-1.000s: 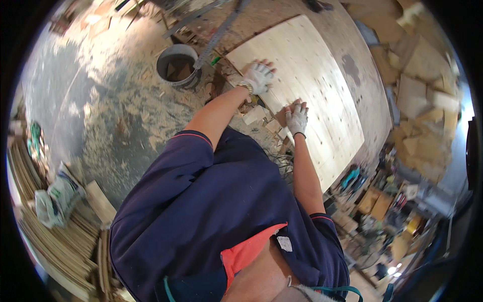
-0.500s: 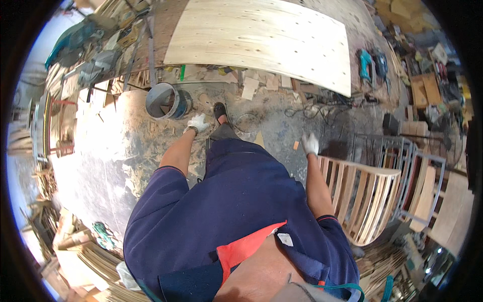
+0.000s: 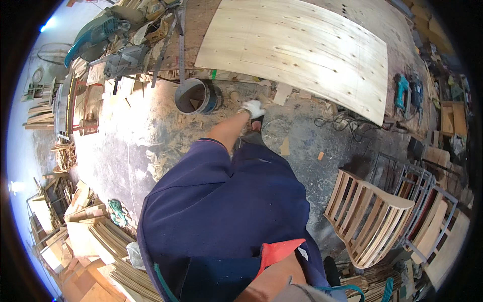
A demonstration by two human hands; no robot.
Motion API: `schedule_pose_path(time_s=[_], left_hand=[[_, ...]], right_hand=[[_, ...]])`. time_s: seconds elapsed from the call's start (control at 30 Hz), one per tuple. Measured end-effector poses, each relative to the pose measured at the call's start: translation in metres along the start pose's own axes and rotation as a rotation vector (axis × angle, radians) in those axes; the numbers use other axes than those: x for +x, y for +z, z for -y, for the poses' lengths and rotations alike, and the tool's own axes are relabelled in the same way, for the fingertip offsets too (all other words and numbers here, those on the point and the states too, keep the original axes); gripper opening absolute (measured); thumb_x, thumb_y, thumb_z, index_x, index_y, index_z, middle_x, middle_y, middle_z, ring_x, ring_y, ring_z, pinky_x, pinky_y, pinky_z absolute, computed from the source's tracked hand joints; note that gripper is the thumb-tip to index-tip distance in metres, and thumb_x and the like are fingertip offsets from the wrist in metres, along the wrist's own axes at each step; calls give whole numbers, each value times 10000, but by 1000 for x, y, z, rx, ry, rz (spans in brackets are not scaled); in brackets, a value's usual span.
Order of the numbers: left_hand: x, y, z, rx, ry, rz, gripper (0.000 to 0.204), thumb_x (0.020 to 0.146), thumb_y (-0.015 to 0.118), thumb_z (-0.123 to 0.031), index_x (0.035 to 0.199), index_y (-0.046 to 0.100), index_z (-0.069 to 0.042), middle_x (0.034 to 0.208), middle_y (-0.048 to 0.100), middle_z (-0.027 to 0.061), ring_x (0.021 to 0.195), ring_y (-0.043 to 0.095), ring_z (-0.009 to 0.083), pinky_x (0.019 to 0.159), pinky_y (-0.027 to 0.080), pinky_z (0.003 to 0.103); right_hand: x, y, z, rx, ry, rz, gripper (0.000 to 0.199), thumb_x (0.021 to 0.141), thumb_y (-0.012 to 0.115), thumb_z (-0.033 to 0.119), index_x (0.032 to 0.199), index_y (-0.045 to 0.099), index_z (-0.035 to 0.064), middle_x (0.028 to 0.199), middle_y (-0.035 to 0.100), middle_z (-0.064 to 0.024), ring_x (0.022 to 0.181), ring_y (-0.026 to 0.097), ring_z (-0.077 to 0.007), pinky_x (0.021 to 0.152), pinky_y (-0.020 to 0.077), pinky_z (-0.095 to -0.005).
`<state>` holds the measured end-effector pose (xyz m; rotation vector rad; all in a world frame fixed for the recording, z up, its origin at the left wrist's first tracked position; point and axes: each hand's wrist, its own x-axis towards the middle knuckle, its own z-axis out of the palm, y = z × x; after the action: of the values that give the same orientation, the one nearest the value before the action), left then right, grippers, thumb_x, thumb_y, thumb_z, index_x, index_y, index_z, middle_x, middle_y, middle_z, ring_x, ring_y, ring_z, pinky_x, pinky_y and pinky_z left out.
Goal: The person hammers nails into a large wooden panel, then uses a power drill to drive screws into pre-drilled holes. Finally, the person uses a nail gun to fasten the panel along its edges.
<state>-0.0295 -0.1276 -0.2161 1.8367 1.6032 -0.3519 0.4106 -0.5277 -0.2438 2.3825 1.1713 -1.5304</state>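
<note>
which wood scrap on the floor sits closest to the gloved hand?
The pale rectangular wood offcut just right of the white-gloved left hand, by the plywood sheet's edge; the small orange chip lies farther off.

Bright daylight pours in from the left, washing out the dusty floor [image 3: 115, 146] there. The right side sits dimmer. Straight edges bow towards the dark rim; focus stays fairly sharp.

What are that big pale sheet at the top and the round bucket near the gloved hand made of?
The big sheet looks like bare, unfinished plywood: pale, with long grain lines and small dark knots. The bucket seems to be plastic or metal, with a smooth grey, dust-coated inner wall; which one cannot be told. The left hand wears a white, probably fabric glove.
</note>
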Motion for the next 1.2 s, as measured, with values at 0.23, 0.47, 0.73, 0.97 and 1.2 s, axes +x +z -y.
schedule_pose_path(time_s=[0.23, 0.47, 0.73, 0.97, 1.2], left_hand=[[30, 25, 14, -98, 27, 217, 583, 836, 572, -519, 1101, 782, -44, 1081, 762, 226, 1003, 752, 368, 861, 578, 514], [-5, 14, 93, -285, -145, 237, 710, 909, 580, -517, 1496, 545, -120, 1421, 630, 222, 1291, 622, 385, 1059, 496, 475], [-51, -10, 192, -291, -321, 195, 585, 949, 582, -523, 1249, 728, -43, 1246, 722, 213, 1159, 680, 391, 973, 531, 508], [-105, -117, 161, -622, -104, 260, 421, 1028, 598, -381, 1071, 752, 9, 981, 772, 126, 884, 731, 207, 758, 569, 397], [-64, -269, 129, -1046, 177, -618, 312, 998, 734, -263, 1136, 715, 16, 1040, 747, 85, 888, 653, 134, 802, 527, 302]], right_hand=[[83, -56, 224, 141, -232, -54, 498, 908, 614, 423, 1179, 732, 22, 1148, 718, -289, 1104, 689, -448, 941, 521, -530], [117, -57, 321, 33, -341, 14, 492, 909, 614, 419, 1175, 734, 22, 1133, 723, -285, 1090, 695, -445, 935, 524, -526], [132, -56, 301, -24, -304, -1, 485, 909, 614, 414, 1169, 736, 23, 1115, 729, -279, 1075, 701, -441, 927, 528, -521], [186, -12, 211, -147, -334, -14, 478, 910, 614, 410, 1164, 737, 24, 1099, 735, -274, 1062, 707, -438, 920, 531, -516], [187, -22, 242, -79, -302, -81, 474, 927, 618, 413, 1163, 738, 19, 1052, 750, -244, 982, 727, -424, 883, 547, -486]])
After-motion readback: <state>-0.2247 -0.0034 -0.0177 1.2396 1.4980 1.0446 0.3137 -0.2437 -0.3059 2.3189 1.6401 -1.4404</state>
